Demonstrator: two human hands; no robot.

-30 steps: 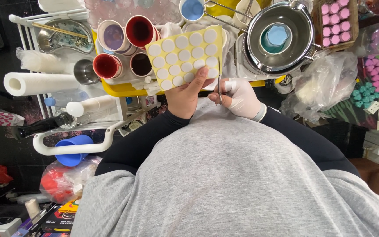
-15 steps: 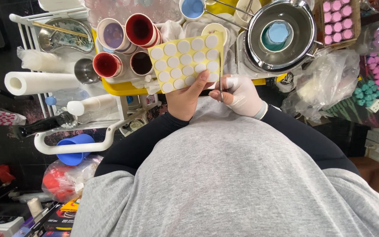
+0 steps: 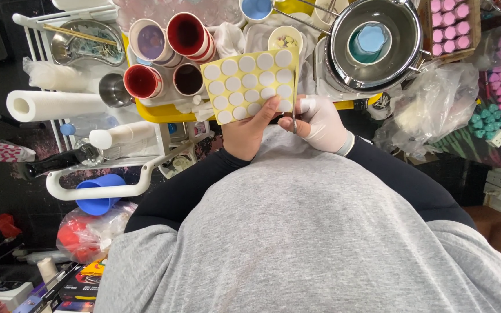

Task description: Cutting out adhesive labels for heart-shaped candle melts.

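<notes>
Left hand (image 3: 244,132) pinches sticker sheet (image 3: 249,84) (paint cups (image 3: 163,55) behind); gloved right hand (image 3: 320,123) grips scissors (image 3: 294,110).

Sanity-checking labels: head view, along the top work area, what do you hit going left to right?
White paper roll → red-lined cup → yellow sheet of round white stickers, held by the bare left hand → gloved right hand → steel pot with a blue piece inside → clear plastic bag.
</notes>
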